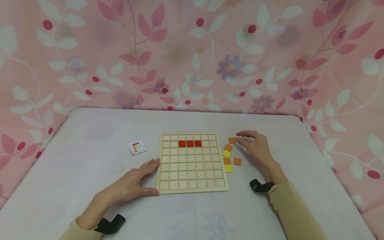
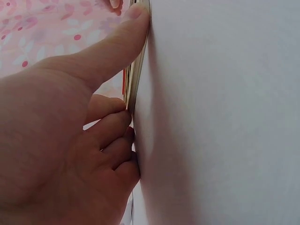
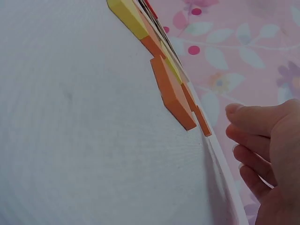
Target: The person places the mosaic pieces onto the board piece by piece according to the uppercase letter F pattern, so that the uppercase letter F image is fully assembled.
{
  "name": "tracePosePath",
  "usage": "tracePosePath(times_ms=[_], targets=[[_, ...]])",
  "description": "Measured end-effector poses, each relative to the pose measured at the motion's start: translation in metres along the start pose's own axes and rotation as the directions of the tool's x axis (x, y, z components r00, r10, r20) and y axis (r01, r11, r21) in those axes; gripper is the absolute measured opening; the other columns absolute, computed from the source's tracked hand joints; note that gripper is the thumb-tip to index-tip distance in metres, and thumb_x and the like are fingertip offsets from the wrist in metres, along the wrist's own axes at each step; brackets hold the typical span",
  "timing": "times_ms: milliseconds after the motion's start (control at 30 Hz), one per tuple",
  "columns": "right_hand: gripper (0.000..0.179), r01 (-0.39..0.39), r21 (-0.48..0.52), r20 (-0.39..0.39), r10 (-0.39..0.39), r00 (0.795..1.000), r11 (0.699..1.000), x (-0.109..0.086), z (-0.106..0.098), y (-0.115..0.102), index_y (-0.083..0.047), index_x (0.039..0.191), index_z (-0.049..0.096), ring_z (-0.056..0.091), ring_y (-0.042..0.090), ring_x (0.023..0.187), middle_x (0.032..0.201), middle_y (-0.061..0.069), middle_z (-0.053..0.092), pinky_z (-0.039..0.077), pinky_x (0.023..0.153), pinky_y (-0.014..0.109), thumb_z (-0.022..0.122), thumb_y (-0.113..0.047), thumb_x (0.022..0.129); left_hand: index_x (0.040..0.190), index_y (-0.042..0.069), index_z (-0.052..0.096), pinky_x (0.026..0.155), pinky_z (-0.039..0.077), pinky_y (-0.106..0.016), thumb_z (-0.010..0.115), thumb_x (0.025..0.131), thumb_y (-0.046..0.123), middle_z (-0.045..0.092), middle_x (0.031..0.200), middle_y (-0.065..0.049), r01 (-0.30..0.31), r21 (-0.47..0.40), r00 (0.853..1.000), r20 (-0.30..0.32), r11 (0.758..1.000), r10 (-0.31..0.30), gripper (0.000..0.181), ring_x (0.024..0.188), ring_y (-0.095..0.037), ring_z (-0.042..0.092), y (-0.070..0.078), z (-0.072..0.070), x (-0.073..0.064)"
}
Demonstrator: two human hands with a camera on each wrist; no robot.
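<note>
A square wooden grid board [image 1: 188, 175] lies on the table with three red tiles [image 1: 190, 143] side by side in one of its far rows. My left hand [image 1: 128, 184] rests along the board's left side, fingertips and thumb touching the edge. Just right of the board lie several orange tiles [image 1: 237, 161] and two yellow tiles [image 1: 229, 168]. Over the farthest orange tile [image 1: 232, 140] my right hand [image 1: 257, 147] hovers, fingers loosely bent. In the right wrist view, nothing shows between the thumb and fingers of the right hand [image 3: 272, 145].
A small paper card [image 1: 137, 147] printed with a coloured grid pattern lies left of the board. The table [image 1: 198, 224] has a pale cloth, and a pink floral curtain [image 1: 183, 48] hangs behind its far edge. Each wrist wears a black device [image 1: 261, 186].
</note>
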State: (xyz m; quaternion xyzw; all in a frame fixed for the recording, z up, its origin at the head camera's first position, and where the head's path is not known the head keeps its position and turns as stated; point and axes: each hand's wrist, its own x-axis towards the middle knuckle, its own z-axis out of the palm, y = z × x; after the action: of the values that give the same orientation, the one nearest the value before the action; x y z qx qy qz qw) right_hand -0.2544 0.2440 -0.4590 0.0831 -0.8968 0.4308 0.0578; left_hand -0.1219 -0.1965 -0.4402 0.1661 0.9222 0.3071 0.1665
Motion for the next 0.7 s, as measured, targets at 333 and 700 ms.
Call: tracePosePath(times_ms=[333, 700], targets=[[0.032, 0.144, -0.111, 0.035, -0.140, 0.989, 0.983, 0.0026, 0.0095, 0.0096, -0.007, 0.120, 0.072, 0.058, 0.031, 0.120, 0.118, 0.011, 0.070, 0.044, 0.105, 0.053, 0.075, -0.019, 0.091, 0.159, 0.017, 0.027, 0.116, 0.024, -0.064, 0.078, 0.081, 0.050, 0.025, 0.165, -0.011, -0.033, 0.013, 0.999, -0.008, 0.999, 0.033, 0.099, 0.151, -0.038, 0.023, 0.0009, -0.0016, -0.0014], [0.027, 0.241, -0.151, 0.001, -0.244, 0.970, 0.959, 0.0029, 0.0106, 0.0095, -0.005, 0.111, 0.075, 0.061, 0.030, 0.110, 0.107, 0.012, 0.072, 0.048, 0.097, 0.051, 0.080, -0.014, 0.086, 0.160, 0.017, 0.025, 0.117, 0.022, -0.064, 0.080, 0.081, 0.047, 0.023, 0.166, -0.008, -0.026, -0.009, 1.000, -0.002, 1.000, 0.026, 0.101, 0.152, -0.036, 0.021, -0.0002, -0.0008, -0.0019]])
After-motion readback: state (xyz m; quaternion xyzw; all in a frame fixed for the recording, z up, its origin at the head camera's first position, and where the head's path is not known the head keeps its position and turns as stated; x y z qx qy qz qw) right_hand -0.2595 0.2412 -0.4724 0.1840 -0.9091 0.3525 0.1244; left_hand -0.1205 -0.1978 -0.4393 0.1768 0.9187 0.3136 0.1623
